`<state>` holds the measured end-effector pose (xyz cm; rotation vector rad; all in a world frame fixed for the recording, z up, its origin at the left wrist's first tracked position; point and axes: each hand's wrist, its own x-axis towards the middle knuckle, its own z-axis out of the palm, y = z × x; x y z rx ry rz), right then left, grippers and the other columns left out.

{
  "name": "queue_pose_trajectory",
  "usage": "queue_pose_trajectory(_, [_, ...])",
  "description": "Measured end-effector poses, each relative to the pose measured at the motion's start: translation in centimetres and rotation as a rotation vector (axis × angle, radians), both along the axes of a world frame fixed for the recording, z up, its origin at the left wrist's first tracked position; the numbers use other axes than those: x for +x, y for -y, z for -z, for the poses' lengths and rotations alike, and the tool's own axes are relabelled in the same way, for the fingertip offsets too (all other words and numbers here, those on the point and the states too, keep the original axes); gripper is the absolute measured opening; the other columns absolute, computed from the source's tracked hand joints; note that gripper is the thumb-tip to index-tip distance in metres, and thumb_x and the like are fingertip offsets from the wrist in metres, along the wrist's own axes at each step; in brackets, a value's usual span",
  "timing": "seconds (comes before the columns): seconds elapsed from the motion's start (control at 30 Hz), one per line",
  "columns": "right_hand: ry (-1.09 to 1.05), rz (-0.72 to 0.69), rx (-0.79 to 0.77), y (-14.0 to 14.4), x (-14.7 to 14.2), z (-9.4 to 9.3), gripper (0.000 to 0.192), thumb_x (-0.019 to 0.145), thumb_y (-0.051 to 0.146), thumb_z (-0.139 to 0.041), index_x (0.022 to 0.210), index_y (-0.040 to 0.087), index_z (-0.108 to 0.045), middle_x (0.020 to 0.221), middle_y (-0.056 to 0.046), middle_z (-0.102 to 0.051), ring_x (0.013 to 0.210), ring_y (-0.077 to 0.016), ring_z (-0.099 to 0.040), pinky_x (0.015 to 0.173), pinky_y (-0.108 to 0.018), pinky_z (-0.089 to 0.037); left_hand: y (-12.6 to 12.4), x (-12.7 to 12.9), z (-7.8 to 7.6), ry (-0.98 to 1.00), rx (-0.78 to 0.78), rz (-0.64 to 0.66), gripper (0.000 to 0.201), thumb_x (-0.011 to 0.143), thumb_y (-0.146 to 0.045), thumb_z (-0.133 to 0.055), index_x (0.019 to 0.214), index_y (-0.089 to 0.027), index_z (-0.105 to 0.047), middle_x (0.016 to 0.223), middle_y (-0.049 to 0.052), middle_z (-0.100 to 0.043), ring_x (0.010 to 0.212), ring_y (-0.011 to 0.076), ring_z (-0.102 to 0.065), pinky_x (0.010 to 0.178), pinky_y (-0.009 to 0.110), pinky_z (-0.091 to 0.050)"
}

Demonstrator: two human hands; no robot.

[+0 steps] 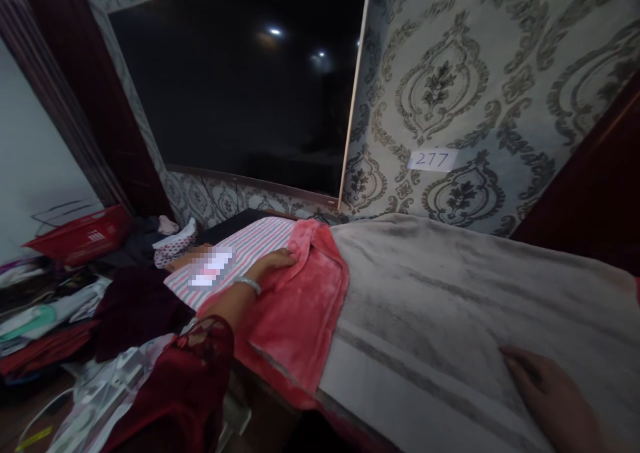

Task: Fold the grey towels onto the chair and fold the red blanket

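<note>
My left hand (277, 259) reaches out to a pink-red plush cloth (300, 346), its fingers closed on the cloth near a folded-over edge. This pink-red side is folded back beside a large grey plush blanket (425, 293), which lies spread over the surface; they look like two faces of one blanket, though I cannot be sure. On the near right part of the grey fabric rests my right hand (553, 396), fingers loosely stretched with nothing seen in them. A pink-and-white striped cloth (260, 236) lies beyond my left wrist.
A large dark television (240, 86) hangs on the patterned wall behind. A paper label (433, 160) reads 277. At the left stand a red basket (85, 236), heaped clothes (50, 333) and a white power strip (107, 389). A dark wooden panel (585, 186) rises at right.
</note>
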<state>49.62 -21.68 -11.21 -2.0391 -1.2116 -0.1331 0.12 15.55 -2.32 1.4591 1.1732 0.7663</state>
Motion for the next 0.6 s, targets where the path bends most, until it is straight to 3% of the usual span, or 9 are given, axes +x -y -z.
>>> queue_pose_trajectory(0.1, [0.001, -0.013, -0.021, 0.0, -0.2, -0.3, 0.051, 0.077, 0.062, -0.045, 0.086, 0.021, -0.074, 0.095, -0.012, -0.074, 0.094, -0.0355, -0.068, 0.089, -0.051, -0.053, -1.2, -1.2, -1.6, -0.109, 0.102, -0.204, 0.033, 0.065, -0.033, -0.080, 0.088, -0.016, -0.062, 0.068, 0.002, -0.064, 0.072, 0.0212, -0.064, 0.059, 0.028, -0.047])
queue_pose_trajectory(0.2, [0.011, -0.014, -0.018, 0.0, -0.6, -0.7, 0.052, 0.078, 0.063, -0.043, 0.086, 0.021, -0.074, 0.095, -0.012, -0.075, 0.094, -0.0348, -0.068, 0.088, -0.050, -0.053, -2.4, -2.4, -2.9, -0.211, 0.198, -0.412, 0.027, 0.074, -0.032, -0.070, 0.095, -0.019, -0.059, 0.086, 0.005, -0.068, 0.092, 0.0227, -0.065, 0.069, 0.027, -0.048])
queue_pose_trajectory(0.3, [0.020, -0.010, -0.011, 0.0, -0.8, -0.9, 0.053, 0.078, 0.063, -0.043, 0.087, 0.021, -0.074, 0.094, -0.012, -0.075, 0.093, -0.0349, -0.068, 0.089, -0.051, -0.053, -2.7, -3.5, -3.1, -0.317, 0.206, -0.499, 0.025, 0.070, -0.026, -0.072, 0.090, -0.019, -0.057, 0.101, 0.010, -0.069, 0.109, 0.0276, -0.062, 0.080, 0.030, -0.048])
queue_pose_trajectory(0.43, [0.007, -0.016, -0.023, 0.1, -0.8, -1.1, 0.054, 0.076, 0.063, -0.043, 0.086, 0.020, -0.073, 0.095, -0.013, -0.075, 0.094, -0.0363, -0.068, 0.090, -0.053, -0.053, -1.7, -5.0, -2.8, -0.365, 0.129, -0.440, 0.027, 0.067, -0.029, -0.074, 0.087, -0.018, -0.059, 0.108, 0.016, -0.069, 0.117, 0.0319, -0.060, 0.086, 0.034, -0.048])
queue_pose_trajectory(0.6, [-0.007, 0.023, -0.061, 0.1, -0.7, -1.1, 0.057, 0.074, 0.066, -0.041, 0.088, 0.020, -0.074, 0.098, -0.015, -0.074, 0.097, -0.0374, -0.068, 0.090, -0.053, -0.053, 0.5, -8.0, -3.2, -0.289, -0.018, -0.207, 0.046, 0.081, -0.061, -0.054, 0.082, -0.016, -0.064, 0.081, 0.011, -0.070, 0.083, 0.0273, -0.068, 0.071, 0.037, -0.054])
